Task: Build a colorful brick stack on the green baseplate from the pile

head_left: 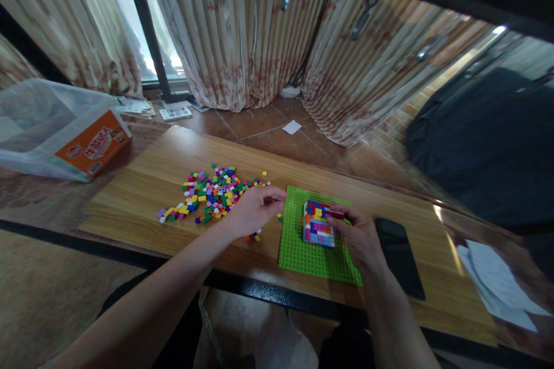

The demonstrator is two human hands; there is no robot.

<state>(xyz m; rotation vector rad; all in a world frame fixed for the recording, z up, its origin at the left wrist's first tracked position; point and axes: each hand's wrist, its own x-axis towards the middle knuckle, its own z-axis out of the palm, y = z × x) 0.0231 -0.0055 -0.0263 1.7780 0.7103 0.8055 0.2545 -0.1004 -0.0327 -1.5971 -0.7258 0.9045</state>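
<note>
Bare forearms (164, 282) come in over the near edge of the desk (142, 184), closest to the camera; at the desk's left end, past the wood-grain part, stands a clear plastic box (38, 161) with an orange label (93, 144). Loose bricks (216, 190) in many colours lie in a spread-out heap left of the desk's middle, one tail of them trailing toward the near left corner; plenty remain unjoined, so the supply looks far from used up. Left hand (253, 210) hangs between the heap and the left edge of the green baseplate (298, 265), thumb and fingertips drawn close together; whether a small brick sits between them, I cannot tell. Right of the middle lies the baseplate, its near edge close to the desk's near edge; on it sits the brick block (320, 236), a compact patchwork of joined pieces, with bare green studs all around; I judge the build well begun, though its upper surface looks uneven, and I cannot tell how much is left. Right hand (361, 236) reaches to the block's right side, thumb and finger narrowly apart with red showing there; held piece or fixed one, I cannot tell. Farther right lies a dark phone (400, 256), then white papers (502, 277) at the desk's right end.
</note>
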